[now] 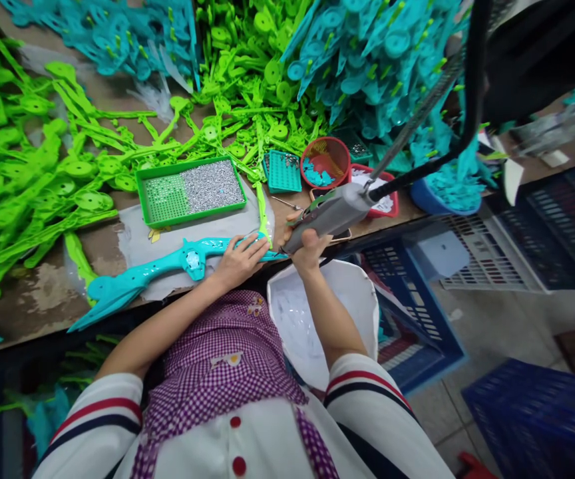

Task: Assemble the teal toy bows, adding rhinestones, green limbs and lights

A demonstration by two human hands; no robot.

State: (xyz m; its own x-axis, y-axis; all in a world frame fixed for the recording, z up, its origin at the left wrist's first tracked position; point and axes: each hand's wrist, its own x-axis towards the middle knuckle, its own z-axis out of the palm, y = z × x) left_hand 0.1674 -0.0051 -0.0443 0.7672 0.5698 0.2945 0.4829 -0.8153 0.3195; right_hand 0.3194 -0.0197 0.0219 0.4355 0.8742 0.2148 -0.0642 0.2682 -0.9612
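The left hand (241, 263) lies over the right part of a turquoise molded plastic piece (155, 267), its fingers slightly bent and close together; its thumb is hidden, so I cannot tell whether it grips from beneath. The piece lies along the front edge of the workbench, partly on a whitish sheet. The right hand (311, 247) is closed around a gray corded power screwdriver (335, 207), whose front end points down beside the piece's right tip; whether they touch is unclear.

Behind the piece, a green perforated tray (160, 203) holds small silvery metal parts (212, 186) heaped in its right half, with only a few scattered over the left. To its right, a small teal basket (283, 185) contains little dark metal parts. Next comes a round red basket (328, 141) with small turquoise pieces (317, 174) at the bottom, then a red tray (392, 210) of white bits, partly behind the screwdriver. Farther right, a blue basin (437, 207) is heaped with turquoise pieces. Below the bench edge, beside the lap, stands a white-lined container (325, 306); its pale contents are blurred.
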